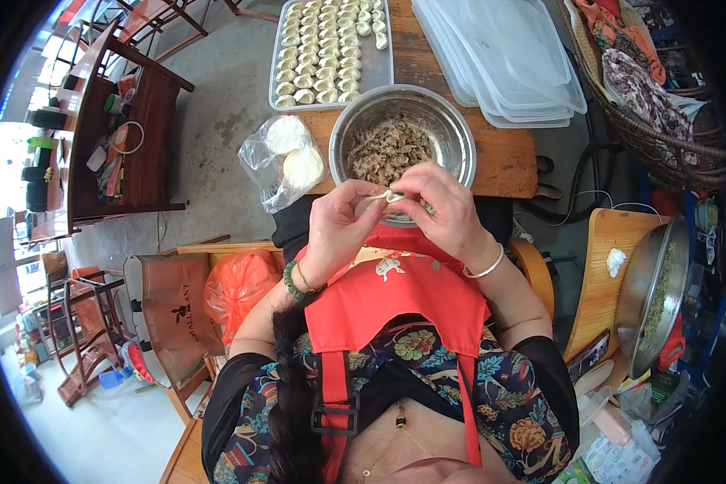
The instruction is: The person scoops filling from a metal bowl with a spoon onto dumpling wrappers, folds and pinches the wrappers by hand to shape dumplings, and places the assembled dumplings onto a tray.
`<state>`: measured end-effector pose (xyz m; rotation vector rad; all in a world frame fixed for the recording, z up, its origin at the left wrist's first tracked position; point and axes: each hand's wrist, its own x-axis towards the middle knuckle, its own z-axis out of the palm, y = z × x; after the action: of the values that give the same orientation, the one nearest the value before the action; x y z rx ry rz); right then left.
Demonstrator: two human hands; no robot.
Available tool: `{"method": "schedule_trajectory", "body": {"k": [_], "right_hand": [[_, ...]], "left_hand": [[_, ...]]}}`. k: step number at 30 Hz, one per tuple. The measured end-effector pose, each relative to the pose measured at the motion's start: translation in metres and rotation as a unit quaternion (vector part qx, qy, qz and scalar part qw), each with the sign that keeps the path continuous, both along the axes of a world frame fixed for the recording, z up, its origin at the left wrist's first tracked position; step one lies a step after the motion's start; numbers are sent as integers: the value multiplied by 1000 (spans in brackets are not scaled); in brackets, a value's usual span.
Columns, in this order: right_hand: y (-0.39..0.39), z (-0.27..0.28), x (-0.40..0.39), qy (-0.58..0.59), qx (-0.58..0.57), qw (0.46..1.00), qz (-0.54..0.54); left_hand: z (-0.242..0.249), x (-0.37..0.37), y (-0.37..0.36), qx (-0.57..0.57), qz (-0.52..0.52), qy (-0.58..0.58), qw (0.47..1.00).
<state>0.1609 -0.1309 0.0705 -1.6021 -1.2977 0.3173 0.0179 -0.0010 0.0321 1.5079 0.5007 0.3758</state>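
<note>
Between both hands, just over the near rim of a steel bowl [465, 149], is a folded dumpling [389, 196]. My left hand [340, 216] pinches its left end between thumb and index finger. My right hand [440, 202] pinches the dough at the other end, its fingers partly covering it. Inside the bowl lies a brownish minced filling [389, 147]. Left of the bowl, an open plastic bag holds round dumpling wrappers [302, 167]. Beyond it, a clear tray [387, 73] carries rows of folded dumplings [319, 56].
Stacked clear plastic trays [508, 64] stand at the right of the wooden table [504, 161]. A wicker basket [661, 137] with cloths is farther right. Near my right elbow, a steel basin [653, 298] with green contents sits by a wooden board [601, 278]. An orange bag [242, 286] lies at my left.
</note>
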Motion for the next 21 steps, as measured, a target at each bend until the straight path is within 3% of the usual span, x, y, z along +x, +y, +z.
{"method": "schedule_trajectory", "body": {"k": [2,4,8,11,13,17,21], "right_hand": [[2,0,1,52,-19,998,-18],[4,-2,5,-44,3,999,15],[3,-6,6,-71,4,997,35],[1,-6,7,-98,18,995,26],[0,-4,6,-77,10,997,-5],[-1,-1,5,-60,15,998,-6],[0,0,3,-61,15,998,8]], "left_hand": [[-2,-1,1,54,-23,23,998],[2,0,1,117,-29,26,992],[8,3,-1,174,-31,53,983],[3,6,-4,80,43,-38,995],[15,5,-2,-91,17,-50,994],[13,4,0,-130,16,-66,989],[13,4,-5,-60,23,-51,997]]}}
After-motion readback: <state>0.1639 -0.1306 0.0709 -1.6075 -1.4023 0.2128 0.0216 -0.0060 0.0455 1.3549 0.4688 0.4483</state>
